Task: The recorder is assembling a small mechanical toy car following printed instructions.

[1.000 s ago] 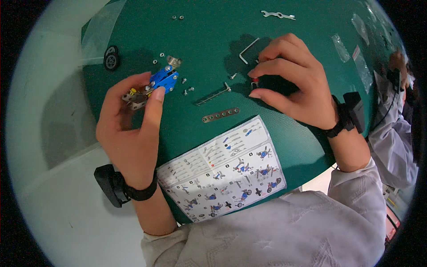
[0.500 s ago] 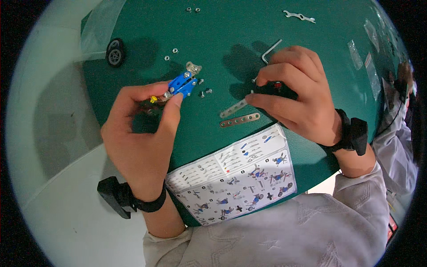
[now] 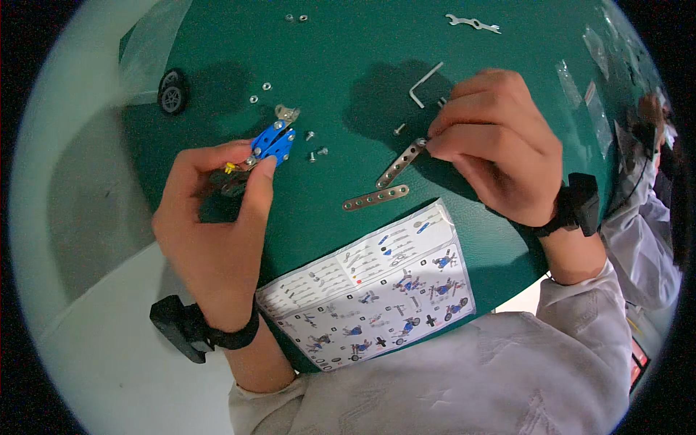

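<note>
My left hand (image 3: 217, 225) is closed around a small part-built model (image 3: 272, 143) of blue plates, screws and a bent metal bracket. A yellow piece (image 3: 230, 167) pokes out by the fingers; the model's lower part is hidden behind them. My right hand (image 3: 500, 148) pinches the upper end of a perforated metal strip (image 3: 396, 168), with a small shiny bit of hardware at that end. Beside it lies a second perforated strip (image 3: 375, 198), flat on the green table. A loose screw (image 3: 399, 129) rests just left of the right fingertips.
Several screws (image 3: 312, 156) and nuts (image 3: 267, 86) lie past the model. Farther off are an L-shaped hex key (image 3: 416, 92), a flat wrench (image 3: 473, 24) and black wheels (image 3: 172, 93). A printed instruction sheet (image 3: 377, 290) lies nearest me. Clear plastic bags (image 3: 597, 116) sit at right.
The strip in my right hand has swung steeper and moved to the right. A screw now shows left of the right fingertips. My left hand keeps the model in about the same pose.
</note>
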Tool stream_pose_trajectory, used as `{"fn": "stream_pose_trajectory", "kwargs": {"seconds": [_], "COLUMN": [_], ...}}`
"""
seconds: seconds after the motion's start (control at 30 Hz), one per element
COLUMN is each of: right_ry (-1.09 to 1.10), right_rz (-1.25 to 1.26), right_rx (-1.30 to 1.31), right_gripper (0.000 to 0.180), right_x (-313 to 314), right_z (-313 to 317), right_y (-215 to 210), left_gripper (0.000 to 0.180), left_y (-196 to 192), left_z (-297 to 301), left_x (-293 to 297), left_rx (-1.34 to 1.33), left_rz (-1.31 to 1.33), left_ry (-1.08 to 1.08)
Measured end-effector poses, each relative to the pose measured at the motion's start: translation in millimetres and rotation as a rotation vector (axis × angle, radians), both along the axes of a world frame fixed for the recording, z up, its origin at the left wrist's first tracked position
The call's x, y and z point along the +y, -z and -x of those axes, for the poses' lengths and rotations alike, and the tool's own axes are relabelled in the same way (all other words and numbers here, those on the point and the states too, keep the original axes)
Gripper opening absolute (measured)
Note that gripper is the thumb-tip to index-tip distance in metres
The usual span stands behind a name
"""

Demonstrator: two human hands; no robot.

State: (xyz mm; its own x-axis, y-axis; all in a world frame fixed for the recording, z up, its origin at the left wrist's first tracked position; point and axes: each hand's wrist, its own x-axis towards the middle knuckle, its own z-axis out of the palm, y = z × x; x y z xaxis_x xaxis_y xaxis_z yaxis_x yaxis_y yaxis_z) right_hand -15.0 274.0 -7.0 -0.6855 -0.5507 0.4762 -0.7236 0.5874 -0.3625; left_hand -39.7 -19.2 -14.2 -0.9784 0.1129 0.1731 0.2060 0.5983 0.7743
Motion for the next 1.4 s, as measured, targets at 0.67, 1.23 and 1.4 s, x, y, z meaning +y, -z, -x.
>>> {"fn": "stream_pose_trajectory", "kwargs": {"seconds": [0.67, 1.23, 1.4], "right_ry": [0.089, 0.008, 0.128], "right_rz": [0.040, 0.110, 0.076], "right_rx": [-0.094, -0.512, -0.541], "right_gripper": [0.014, 0.007, 0.012], "right_x": [-1, 30, 23], "right_z": [-4, -9, -10], "right_y": [3, -6, -2], "left_gripper": [0.027, 0.028, 0.025], "left_y": [-2, -3, -4], "left_z": [-2, 0, 0], "left_x": [-2, -4, -5], "left_rx": [0.012, 0.090, 0.050], "left_rz": [0.039, -0.046, 0.041], "left_ry": [0.067, 0.071, 0.089]}}
